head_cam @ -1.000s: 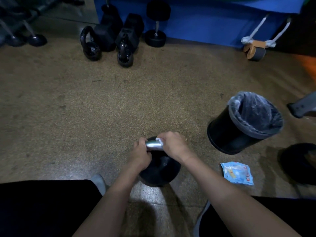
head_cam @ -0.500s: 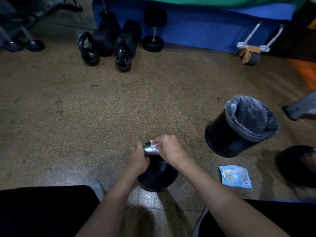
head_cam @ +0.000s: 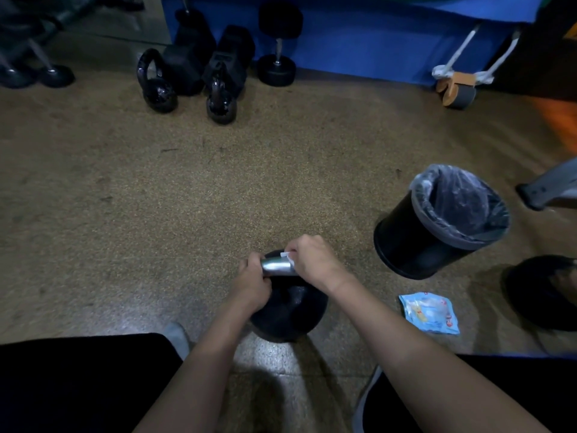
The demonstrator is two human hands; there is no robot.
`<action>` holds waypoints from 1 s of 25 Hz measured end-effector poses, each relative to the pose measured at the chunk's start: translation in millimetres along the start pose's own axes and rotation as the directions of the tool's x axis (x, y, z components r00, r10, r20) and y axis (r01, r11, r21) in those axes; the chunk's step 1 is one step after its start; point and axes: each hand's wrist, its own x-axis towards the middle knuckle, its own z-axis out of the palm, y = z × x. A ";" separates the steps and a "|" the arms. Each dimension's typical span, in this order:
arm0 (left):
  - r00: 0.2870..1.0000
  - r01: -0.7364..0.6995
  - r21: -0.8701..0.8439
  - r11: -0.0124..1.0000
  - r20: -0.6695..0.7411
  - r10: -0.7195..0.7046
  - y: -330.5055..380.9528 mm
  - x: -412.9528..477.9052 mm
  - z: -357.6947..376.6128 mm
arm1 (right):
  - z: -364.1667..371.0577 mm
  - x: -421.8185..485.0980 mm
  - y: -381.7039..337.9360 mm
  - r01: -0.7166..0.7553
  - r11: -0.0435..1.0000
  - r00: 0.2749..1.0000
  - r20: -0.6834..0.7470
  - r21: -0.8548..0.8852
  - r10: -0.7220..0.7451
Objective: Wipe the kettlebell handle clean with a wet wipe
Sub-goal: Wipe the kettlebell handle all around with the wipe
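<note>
Head view looks down on a gym floor (head_cam: pixel 218 198) of speckled tan rubber, grainy and matt. Nearer the person's knees it gives way to a smoother, glossier stretch that catches a patch of light. Along the far edge runs a blue padded mat (head_cam: pixel 359 35). Set close before it are a small glossy black kettlebell (head_cam: pixel 156 85), a second small one (head_cam: pixel 220 98), blocky hex dumbbells (head_cam: pixel 190 57), a round-headed dumbbell (head_cam: pixel 278 48) standing on end with a metal shaft, and an ab wheel (head_cam: pixel 457 90) with a tan hub and pale grips.

The large kettlebell (head_cam: pixel 290 310) stands on the floor low in the middle, between the knees. It has a round matt black body with a bright, smooth metal handle (head_cam: pixel 276 266) across its top. The left hand (head_cam: pixel 254 284) has its fingers curled round the left end of the handle. The right hand (head_cam: pixel 315 260) is closed over the right end, pinching a white wet wipe (head_cam: pixel 288 257) against the metal; only a crumpled corner of it shows.

To the right, apart from the kettlebell, is a black cylindrical bin (head_cam: pixel 406 242) with a crinkled translucent liner (head_cam: pixel 462 201) folded over its rim. Near it a flat, creased pale-blue wipe packet (head_cam: pixel 429 312) lies on the floor.
</note>
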 end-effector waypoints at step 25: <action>0.999 -0.018 -0.018 1.000 -0.052 0.017 -12.0 4.8 -2.1 | 13.6 -9.8 3.9 0.137 0.985 0.985 -0.093 -0.105 -0.147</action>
